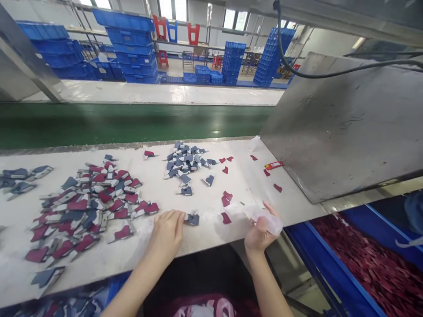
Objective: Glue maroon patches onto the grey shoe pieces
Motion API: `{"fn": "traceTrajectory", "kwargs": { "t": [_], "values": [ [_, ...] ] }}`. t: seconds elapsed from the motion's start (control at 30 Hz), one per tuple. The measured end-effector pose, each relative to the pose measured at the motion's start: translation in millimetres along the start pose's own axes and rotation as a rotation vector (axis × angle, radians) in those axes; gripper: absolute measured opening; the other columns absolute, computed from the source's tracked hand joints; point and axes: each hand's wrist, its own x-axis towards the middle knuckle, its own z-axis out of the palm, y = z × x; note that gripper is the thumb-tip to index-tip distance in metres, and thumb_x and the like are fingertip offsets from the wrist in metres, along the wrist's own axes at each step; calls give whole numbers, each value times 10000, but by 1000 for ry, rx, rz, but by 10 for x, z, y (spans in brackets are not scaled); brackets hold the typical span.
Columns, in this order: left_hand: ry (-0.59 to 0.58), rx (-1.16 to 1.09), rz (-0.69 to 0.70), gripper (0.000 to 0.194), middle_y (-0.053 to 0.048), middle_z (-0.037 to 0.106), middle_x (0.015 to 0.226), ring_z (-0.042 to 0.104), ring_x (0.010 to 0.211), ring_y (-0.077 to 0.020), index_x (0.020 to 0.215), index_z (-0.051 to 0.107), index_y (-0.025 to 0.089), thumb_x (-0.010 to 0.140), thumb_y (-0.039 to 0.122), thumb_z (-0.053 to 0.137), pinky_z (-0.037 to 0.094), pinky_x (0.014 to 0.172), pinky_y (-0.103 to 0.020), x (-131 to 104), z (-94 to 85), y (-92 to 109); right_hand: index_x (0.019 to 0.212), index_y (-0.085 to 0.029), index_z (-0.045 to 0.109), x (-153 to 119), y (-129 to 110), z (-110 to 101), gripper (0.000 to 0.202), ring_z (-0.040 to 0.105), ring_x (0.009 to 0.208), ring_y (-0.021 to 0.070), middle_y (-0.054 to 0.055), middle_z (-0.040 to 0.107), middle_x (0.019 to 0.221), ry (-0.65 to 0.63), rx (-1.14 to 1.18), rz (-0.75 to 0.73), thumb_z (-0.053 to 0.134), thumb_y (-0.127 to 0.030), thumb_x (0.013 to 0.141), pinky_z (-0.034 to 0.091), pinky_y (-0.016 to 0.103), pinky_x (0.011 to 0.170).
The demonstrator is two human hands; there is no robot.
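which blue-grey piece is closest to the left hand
The lone blue-grey piece right at the thumb side of the left hand; the others all lie farther away, most in heaps.

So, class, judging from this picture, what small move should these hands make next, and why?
Probably the right hand should bring its whitish translucent object, perhaps a squeeze bottle, over to the blue-grey piece. The left hand is at that piece, seemingly steadying it, while the right hand holds the object off to the side, with a loose burgundy piece between them.

Left hand (167, 231) seemingly hides part of 1 blue-grey piece (194, 219).
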Motion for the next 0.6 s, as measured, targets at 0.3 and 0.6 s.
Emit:
{"fn": "traceTrajectory", "kwargs": {
  "t": [0.3,0.6],
  "values": [
    [51,-259,-46,221,-36,723,815,649,762,-224,992,739,250,820,377,684,467,742,-346,-122,182,0,885,-167,718,-486,-302,137,195,710,718,258,77,728,785,-340,86,32,680,-340,803,567,365,654],
    [202,-227,-32,101,-2,700,772,612,717,-188,860,718,216,824,309,720,400,730,-336,-214,350,-15,896,-157,724,-568,-162,143,127,729,758,256,87,751,824,-248,50,-98,693,-247,812,591,371,691]
  ]
}}
